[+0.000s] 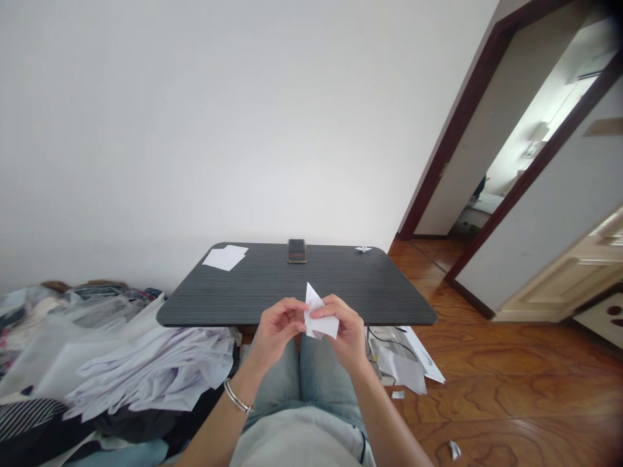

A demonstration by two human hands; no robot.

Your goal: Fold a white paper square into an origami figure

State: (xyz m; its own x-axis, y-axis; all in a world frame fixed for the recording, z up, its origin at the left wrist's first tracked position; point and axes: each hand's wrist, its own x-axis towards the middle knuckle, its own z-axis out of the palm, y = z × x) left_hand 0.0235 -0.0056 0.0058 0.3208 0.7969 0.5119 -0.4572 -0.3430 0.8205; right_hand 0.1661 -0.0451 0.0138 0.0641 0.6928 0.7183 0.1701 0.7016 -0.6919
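A partly folded piece of white paper (322, 319) is held up over my lap at the near edge of the dark table (272, 285). One sharp point of the paper sticks upward, and a flap spreads to the lower right. My left hand (281, 324) pinches its left side between thumb and fingers. On the right side, my right hand (344, 327) grips the paper with the thumb lying across its front. At the table's back right rests a small folded paper crane (363, 248). White paper sheets (225, 257) lie at the back left.
A phone-like dark device (296, 251) sits at the table's back middle, against the wall. Heaped clothes (160, 370) fill the floor on the left. Papers (403, 368) and a cable lie under the table's right side. A small scrap (454, 450) is on the wooden floor.
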